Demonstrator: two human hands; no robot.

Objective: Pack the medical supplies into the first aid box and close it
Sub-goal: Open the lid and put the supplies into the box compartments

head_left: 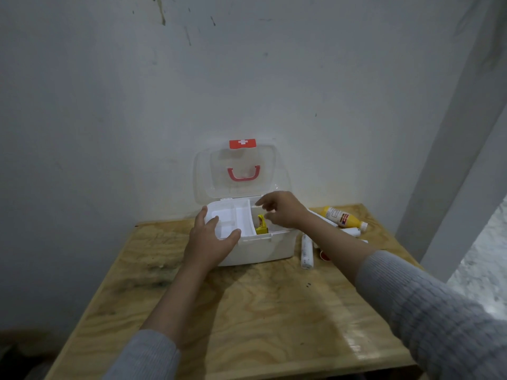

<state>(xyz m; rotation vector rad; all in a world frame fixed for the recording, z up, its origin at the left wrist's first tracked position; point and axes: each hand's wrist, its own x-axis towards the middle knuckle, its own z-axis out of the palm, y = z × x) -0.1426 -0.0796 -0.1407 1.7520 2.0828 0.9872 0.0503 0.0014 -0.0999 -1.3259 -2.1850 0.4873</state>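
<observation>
- Nearest to us: bare stretch of the plywood table (247, 311), both grey sleeves coming in from the bottom corners.
- Our left hand (211, 242) sits on the front-left corner of the first aid box (263, 249). Thumb hooks over the front edge of the white inner tray (233, 218), fingers spread up its left side. A wide clasp on the tray and box rim, steadying it we judge; no supply in it.
- The tray sits toward the left of the box, leaving the right compartment uncovered. A yellow item (261, 228) already lies down in that gap.
- Our right hand (282, 212) hovers over the right compartment, fingers loosely spread and curled, nothing visible between them. We read it as empty.
- Key relation: remaining supplies lie right of the box, on the right hand's side, so that hand is nearer.
- A white roll (306, 252) lies just beside the box's right wall, long axis running near to far.
- A small red-and-white piece (325, 255) next to it, too small to identify.
- Further right and back: yellow bottle (343, 217) on its side, axis slanting, cap toward the right. White tubes partly hidden under our forearm.
- Farthest: clear lid (241, 171) stands upright, open, against the wall, red handle and latch on it.
</observation>
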